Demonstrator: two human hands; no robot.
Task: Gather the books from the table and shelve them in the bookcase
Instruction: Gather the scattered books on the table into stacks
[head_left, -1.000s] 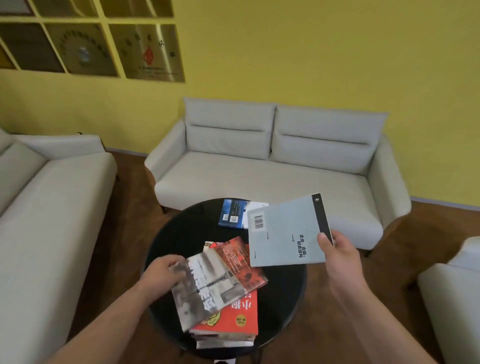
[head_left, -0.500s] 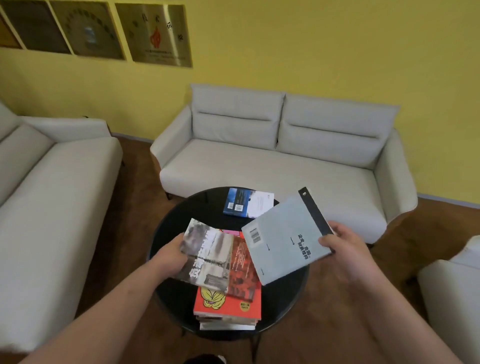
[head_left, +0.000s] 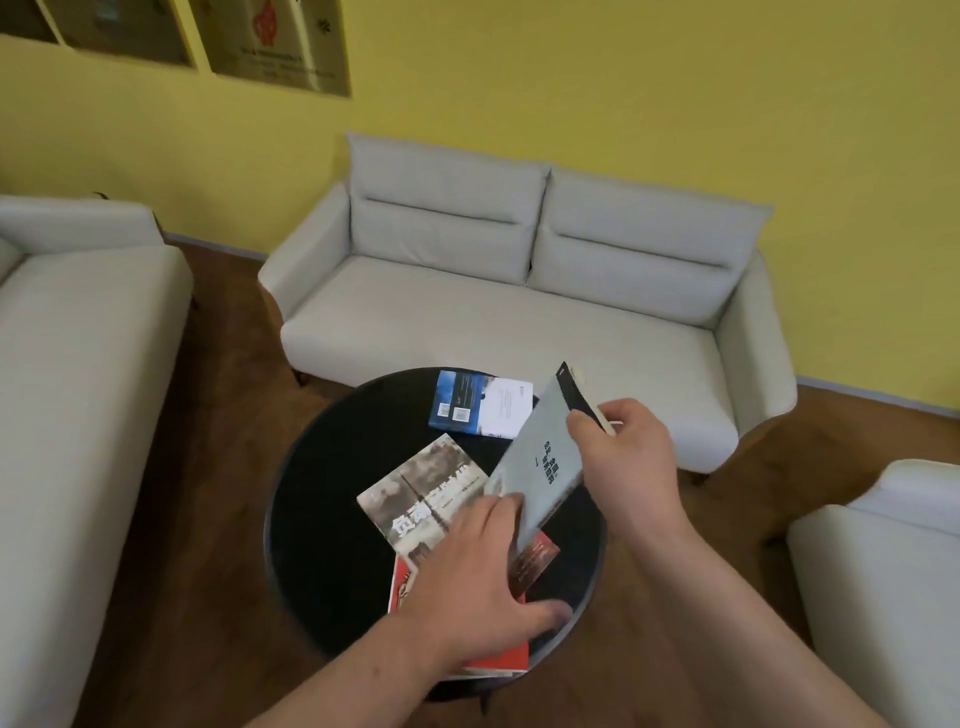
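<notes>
A blue-and-white book (head_left: 480, 405) is laid flat near the far edge of the round black tabletop (head_left: 332, 519), and a stack of books (head_left: 402, 590) is carried at its near side.

Single wide head-worn view, forward and down, close above round table (head_left: 332, 519)

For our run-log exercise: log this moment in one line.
right hand: grips grey book; left hand: on stacked books; blue book: lying on table
</notes>
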